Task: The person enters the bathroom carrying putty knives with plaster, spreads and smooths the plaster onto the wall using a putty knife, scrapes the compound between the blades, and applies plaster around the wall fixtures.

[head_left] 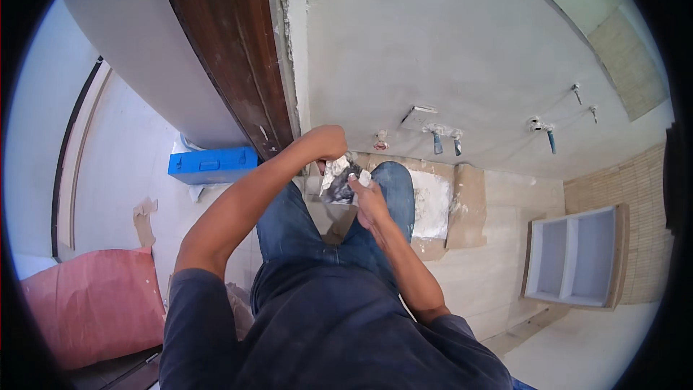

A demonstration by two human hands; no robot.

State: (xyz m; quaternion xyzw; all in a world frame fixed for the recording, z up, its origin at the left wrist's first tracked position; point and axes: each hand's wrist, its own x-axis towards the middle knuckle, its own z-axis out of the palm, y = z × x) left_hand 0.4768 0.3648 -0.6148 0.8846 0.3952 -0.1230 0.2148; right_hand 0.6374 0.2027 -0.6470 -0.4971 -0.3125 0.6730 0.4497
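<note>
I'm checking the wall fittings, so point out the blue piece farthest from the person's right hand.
The rightmost blue piece, on a fitting of its own. The left blue piece and middle blue piece sit side by side, nearer the right hand.

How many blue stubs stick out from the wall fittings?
3 in view. On the grey wall, two sit side by side just beyond the right knee: one stub and its neighbour. The third stub is farther right. Others could be hidden.

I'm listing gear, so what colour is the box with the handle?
The box is blue, clearest in the head view.
</note>
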